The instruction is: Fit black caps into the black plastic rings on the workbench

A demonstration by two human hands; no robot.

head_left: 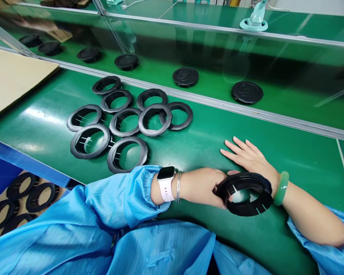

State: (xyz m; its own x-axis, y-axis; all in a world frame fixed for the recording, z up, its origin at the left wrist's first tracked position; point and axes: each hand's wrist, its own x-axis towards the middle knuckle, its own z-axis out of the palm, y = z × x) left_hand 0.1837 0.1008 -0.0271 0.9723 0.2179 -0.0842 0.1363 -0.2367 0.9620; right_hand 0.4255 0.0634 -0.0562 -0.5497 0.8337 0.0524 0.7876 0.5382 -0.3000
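My left hand (208,187), with a watch and silver bangles at its wrist, grips a black plastic ring (248,206) by its left side. The ring is tilted, and pale slits show in its inner wall. Behind the ring, my right hand (248,154) is stretched out over the green work surface (200,149), fingers straight and holding nothing. A green bangle circles that wrist, close to the ring's right edge. Left of my hands lies a group of similar black rings (128,154), some overlapping. Part of my left fingers is hidden by the ring.
Beyond a metal rail (212,101), several round black caps (185,77) sit on a green belt. Cardboard (14,76) lies at the left. More black rings (43,196) are in a box at lower left. A mint-coloured stand (253,23) is on the upper shelf.
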